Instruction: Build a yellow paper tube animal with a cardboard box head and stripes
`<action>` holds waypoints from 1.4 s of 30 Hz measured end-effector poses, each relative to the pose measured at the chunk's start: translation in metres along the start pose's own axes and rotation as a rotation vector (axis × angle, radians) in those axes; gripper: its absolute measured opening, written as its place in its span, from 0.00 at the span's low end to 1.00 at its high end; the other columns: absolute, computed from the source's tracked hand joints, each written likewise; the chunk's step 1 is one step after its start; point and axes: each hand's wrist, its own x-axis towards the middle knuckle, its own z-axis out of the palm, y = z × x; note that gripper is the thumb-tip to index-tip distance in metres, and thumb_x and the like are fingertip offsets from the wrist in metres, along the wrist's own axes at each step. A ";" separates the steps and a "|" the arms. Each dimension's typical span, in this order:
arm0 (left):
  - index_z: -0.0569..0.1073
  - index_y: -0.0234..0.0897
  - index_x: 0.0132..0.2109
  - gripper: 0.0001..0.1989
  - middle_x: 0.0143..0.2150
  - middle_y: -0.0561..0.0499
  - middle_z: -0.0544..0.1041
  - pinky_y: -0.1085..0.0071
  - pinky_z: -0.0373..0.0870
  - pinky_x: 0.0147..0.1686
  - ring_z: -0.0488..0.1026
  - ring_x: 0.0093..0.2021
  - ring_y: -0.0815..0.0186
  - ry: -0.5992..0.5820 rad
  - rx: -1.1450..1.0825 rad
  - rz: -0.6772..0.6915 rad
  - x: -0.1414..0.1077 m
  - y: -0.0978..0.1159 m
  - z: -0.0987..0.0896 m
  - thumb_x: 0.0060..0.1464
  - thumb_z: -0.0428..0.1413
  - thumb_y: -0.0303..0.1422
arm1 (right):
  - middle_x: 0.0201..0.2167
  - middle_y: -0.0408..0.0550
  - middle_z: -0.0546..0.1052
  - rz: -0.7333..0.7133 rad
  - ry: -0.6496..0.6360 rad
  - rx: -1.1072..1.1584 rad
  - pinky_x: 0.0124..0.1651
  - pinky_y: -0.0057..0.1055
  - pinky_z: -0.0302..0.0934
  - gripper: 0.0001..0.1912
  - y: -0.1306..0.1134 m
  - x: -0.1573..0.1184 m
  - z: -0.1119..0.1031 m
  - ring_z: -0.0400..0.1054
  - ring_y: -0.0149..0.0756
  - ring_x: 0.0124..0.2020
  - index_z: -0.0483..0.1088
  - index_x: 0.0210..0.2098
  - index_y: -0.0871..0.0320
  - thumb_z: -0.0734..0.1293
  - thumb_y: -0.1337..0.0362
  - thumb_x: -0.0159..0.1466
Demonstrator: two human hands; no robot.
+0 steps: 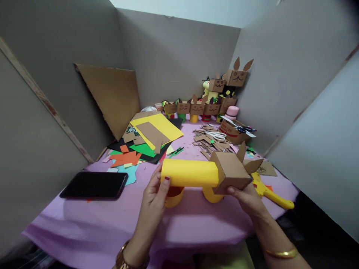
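Note:
A paper animal figure is held sideways between my two hands, with a yellow paper tube body (189, 173) and a brown cardboard box head (228, 168) bearing two pointed ears. My left hand (155, 190) grips the tube's open left end, thumb on the front. Around the lower right of the box head, my right hand (245, 198) is closed, its thumb at the bottom edge. Below the tube show two yellow paper rings, one on the left (174, 200) and one on the right (213, 195); whether they are joined to it I cannot tell.
A black phone (94, 185) lies left. Coloured paper sheets (174, 129) and scraps are behind it. White-handled scissors (215, 135) rest on cardboard offcuts. Several finished box-headed figures (183, 107) stand at the back. A yellow glue gun (273, 194) is at right, near a cardboard box (231, 130).

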 end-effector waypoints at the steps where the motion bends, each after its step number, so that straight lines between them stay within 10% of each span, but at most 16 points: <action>1: 0.75 0.42 0.47 0.17 0.57 0.48 0.71 0.63 0.64 0.57 0.65 0.59 0.58 -0.002 -0.014 0.006 0.001 0.003 0.001 0.56 0.54 0.45 | 0.42 0.46 0.81 -0.013 -0.001 0.001 0.45 0.38 0.70 0.26 -0.002 0.001 0.000 0.74 0.45 0.44 0.73 0.43 0.52 0.79 0.57 0.45; 26: 0.71 0.44 0.50 0.19 0.68 0.48 0.52 0.56 0.52 0.64 0.53 0.66 0.55 -0.076 0.010 0.053 -0.016 -0.038 -0.013 0.50 0.61 0.37 | 0.40 0.49 0.82 -0.003 -0.060 -0.165 0.44 0.41 0.71 0.29 0.001 0.009 -0.005 0.75 0.48 0.42 0.74 0.42 0.55 0.79 0.54 0.42; 42: 0.75 0.42 0.34 0.08 0.62 0.46 0.63 0.53 0.53 0.61 0.58 0.63 0.54 0.009 0.156 0.153 -0.019 -0.038 -0.023 0.53 0.57 0.41 | 0.43 0.51 0.81 0.001 -0.093 -0.152 0.46 0.42 0.70 0.28 0.004 0.008 -0.005 0.74 0.49 0.44 0.74 0.45 0.55 0.78 0.54 0.46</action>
